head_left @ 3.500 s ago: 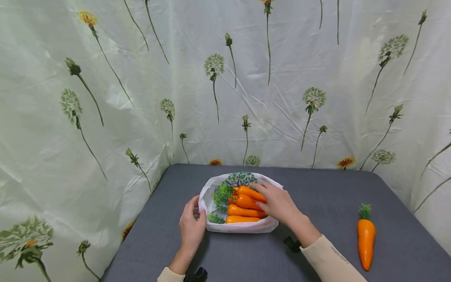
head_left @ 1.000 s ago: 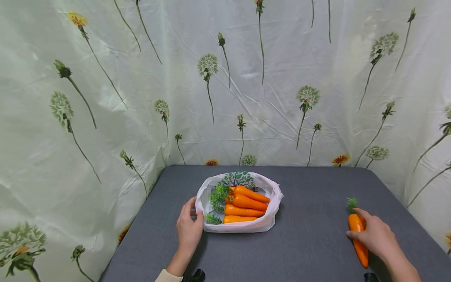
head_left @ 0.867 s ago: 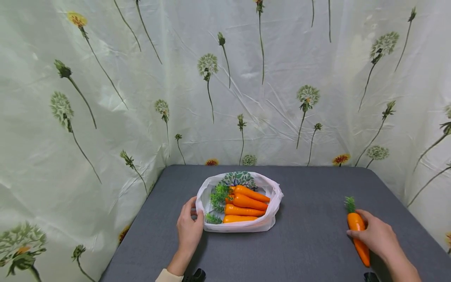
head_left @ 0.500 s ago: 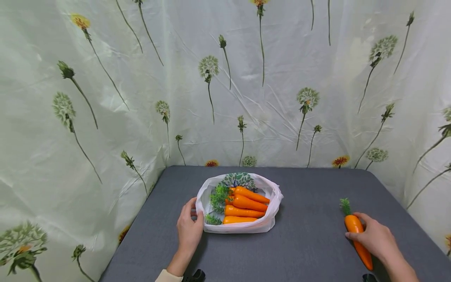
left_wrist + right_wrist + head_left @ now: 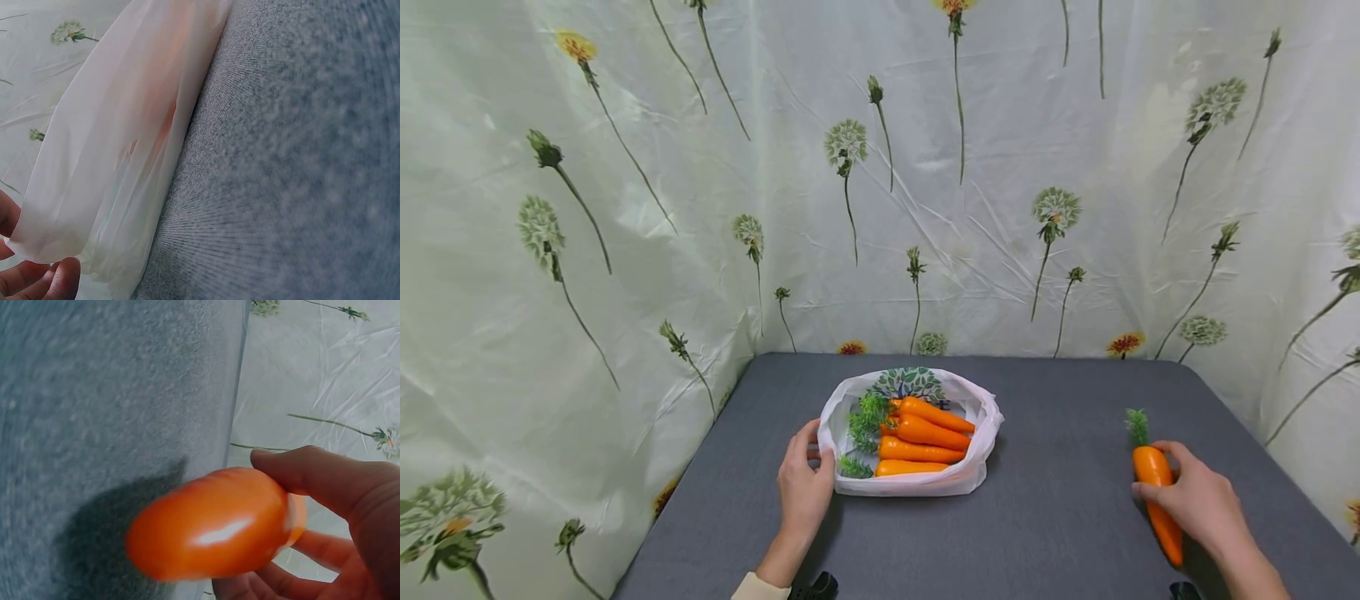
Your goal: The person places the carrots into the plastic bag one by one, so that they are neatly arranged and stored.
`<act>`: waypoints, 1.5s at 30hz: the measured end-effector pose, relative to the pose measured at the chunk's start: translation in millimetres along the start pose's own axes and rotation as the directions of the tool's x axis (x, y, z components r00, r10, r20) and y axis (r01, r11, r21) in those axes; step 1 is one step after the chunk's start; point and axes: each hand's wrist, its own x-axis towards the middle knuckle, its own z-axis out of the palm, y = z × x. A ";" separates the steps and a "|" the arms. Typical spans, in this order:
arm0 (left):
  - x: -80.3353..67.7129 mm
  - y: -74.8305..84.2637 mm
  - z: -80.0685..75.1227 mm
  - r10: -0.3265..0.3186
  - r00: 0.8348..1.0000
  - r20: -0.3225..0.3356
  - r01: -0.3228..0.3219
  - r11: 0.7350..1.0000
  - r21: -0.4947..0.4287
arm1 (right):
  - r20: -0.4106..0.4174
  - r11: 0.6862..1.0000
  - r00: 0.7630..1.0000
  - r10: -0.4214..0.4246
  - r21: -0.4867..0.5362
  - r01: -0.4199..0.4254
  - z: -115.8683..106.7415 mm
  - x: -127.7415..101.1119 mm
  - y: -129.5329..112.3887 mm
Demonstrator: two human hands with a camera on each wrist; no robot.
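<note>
Right then, I had my right hand point(image 5: 1198, 504) wrapped around the loose toy carrot point(image 5: 1156, 492), lifted well right of the white plastic bag point(image 5: 981, 433), while my left hand point(image 5: 805, 487) pinched the bag's near-left rim to keep its mouth open.

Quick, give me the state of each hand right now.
Left hand: grips the white bag by its rim.
Right hand: holds the loose carrot.

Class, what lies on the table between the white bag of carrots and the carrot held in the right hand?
Only bare grey table, seen in the head view, between the bag and held carrot.
</note>
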 end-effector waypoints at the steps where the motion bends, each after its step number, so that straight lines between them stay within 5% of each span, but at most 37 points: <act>1: -0.1 0.1 -0.1 -0.001 1.000 -0.001 0.001 1.000 0.002 | -0.011 1.000 1.000 -0.007 0.005 0.007 -0.3 -0.2 -1.1; 19: -0.6 -0.5 -1.4 0.000 1.000 -0.005 0.000 1.000 -0.007 | -0.155 0.997 0.986 -0.053 0.049 0.062 -2.6 -5.2 -24.5; 45: 0.3 -0.7 -1.0 -0.029 0.999 0.014 0.029 1.000 -0.012 | -0.220 0.965 0.958 -0.183 0.145 0.218 7.2 -4.0 -79.5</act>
